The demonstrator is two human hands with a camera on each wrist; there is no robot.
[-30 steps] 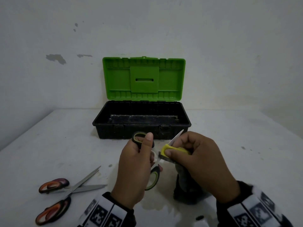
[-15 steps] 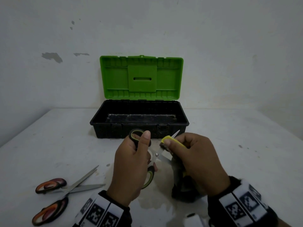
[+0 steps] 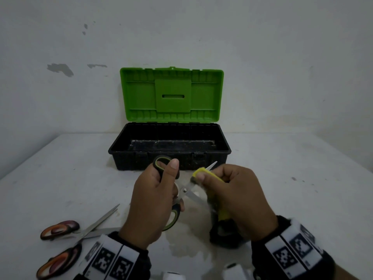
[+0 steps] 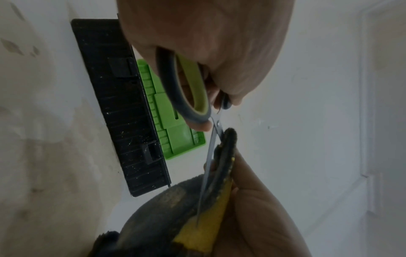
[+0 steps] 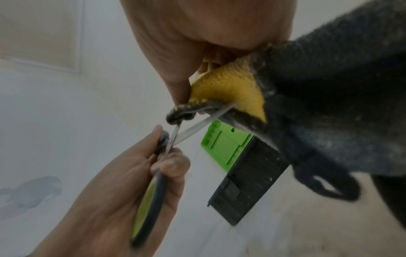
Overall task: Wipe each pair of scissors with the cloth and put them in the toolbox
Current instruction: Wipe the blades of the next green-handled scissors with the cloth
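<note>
- Green-handled scissors [image 3: 182,190]: held just in front of the toolbox [image 3: 169,156], blades spread.
- Left hand [image 3: 153,201]: fingers curled round the handles; keep it steady.
- Right hand [image 3: 232,197]: fingers pinch the cloth [image 3: 203,173] over one blade; draw toward the tip, pads off the edge.
- Orange-handled scissors [image 3: 60,241]: on the tabletop, left of the toolbox, awaiting wiping.

A plain, bare workroom, perhaps a makeshift bench in a home. A stained white table [image 3: 60,178] butts against a white wall [image 3: 282,57] with patches of chipped paint [image 3: 60,68] at ten o'clock. At twelve o'clock an open toolbox [image 3: 169,158] sits, its green lid [image 3: 171,96] upright. Spare scissors [image 3: 66,239] lie at eight o'clock. The wrist views show panelled moulding [image 4: 365,104], possibly a door.
</note>
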